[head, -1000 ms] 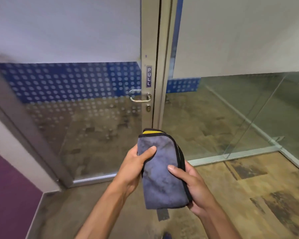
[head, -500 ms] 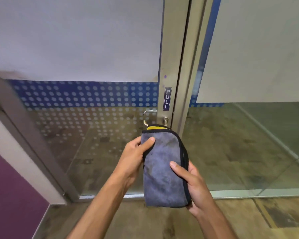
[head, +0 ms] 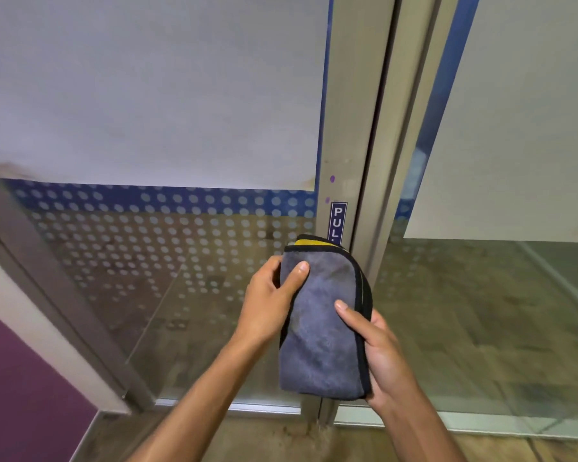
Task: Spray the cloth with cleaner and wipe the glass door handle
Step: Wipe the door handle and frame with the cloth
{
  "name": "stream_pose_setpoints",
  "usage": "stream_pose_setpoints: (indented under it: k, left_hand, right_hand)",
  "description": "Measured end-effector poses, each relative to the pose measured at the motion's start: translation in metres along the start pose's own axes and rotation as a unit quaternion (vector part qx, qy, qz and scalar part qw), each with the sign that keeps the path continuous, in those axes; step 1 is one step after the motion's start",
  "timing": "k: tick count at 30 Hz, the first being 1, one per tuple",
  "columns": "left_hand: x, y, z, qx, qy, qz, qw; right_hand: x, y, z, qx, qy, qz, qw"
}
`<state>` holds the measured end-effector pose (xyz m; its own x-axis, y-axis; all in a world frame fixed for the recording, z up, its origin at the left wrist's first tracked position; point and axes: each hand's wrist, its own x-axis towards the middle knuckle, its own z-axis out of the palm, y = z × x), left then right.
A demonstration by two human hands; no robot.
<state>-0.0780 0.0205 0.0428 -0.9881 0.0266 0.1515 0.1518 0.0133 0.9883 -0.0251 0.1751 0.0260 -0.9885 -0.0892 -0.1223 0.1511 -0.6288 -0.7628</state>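
A folded grey cloth (head: 321, 325) with a black edge and a yellow strip at its top hangs upright in front of me. My left hand (head: 269, 301) grips its upper left side, thumb across the front. My right hand (head: 377, 355) holds its lower right edge, thumb on the front. The cloth covers the door handle, which is out of sight behind it. Above the cloth's top, a blue PULL sticker (head: 337, 221) shows on the metal door stile (head: 347, 128). No spray bottle is in view.
The glass door (head: 167, 261) on the left has a white frosted panel over a blue dotted band. A second glass panel (head: 498, 311) stands to the right of the frame. A purple wall (head: 17, 395) lies at lower left, with worn floor below.
The view has closed in on the door. The handle, visible a second ago and partly showing half a second ago, is now hidden behind the cloth. Both hands keep the same hold.
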Motion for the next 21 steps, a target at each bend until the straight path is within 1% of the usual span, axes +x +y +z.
stream_pose_setpoints:
  k: [2,4,7,8,10,12,13,15,16,18,21]
  left_hand:
    - [0.012,0.000,0.002,0.084,0.034,0.061,0.994]
    - [0.021,0.001,0.002,0.153,0.044,0.107,0.981]
    - [0.031,0.000,-0.002,0.225,0.062,0.161,0.959]
    - [0.036,0.001,-0.003,0.260,0.076,0.187,0.944]
    - [0.049,0.003,-0.006,0.334,0.102,0.250,0.903]
    - [0.072,0.009,-0.009,0.388,0.115,0.311,0.860]
    - [0.086,0.012,-0.011,0.404,0.114,0.334,0.844]
    - [0.112,0.017,-0.014,0.425,0.111,0.363,0.821]
    - [0.125,0.018,-0.015,0.438,0.116,0.376,0.809]
    - [0.148,0.017,-0.016,0.470,0.139,0.395,0.777]
    - [0.175,0.013,-0.019,0.516,0.184,0.403,0.733]
  right_hand:
    - [0.010,-0.001,0.000,0.022,-0.008,-0.014,1.000]
    - [0.018,-0.002,0.001,0.032,-0.009,-0.026,0.999]
    - [0.029,-0.004,0.003,0.019,0.021,-0.046,0.999]
    - [0.033,-0.005,0.003,0.021,0.029,-0.056,0.998]
    - [0.041,-0.009,0.005,0.029,0.052,-0.084,0.995]
    - [0.052,-0.014,0.009,0.025,0.091,-0.131,0.987]
    - [0.058,-0.018,0.010,0.017,0.120,-0.159,0.980]
    - [0.071,-0.026,0.015,-0.027,0.194,-0.224,0.955]
    - [0.077,-0.031,0.018,-0.068,0.229,-0.263,0.935]
    - [0.088,-0.040,0.025,-0.160,0.287,-0.341,0.881]
    - [0.106,-0.055,0.036,-0.261,0.338,-0.434,0.793]
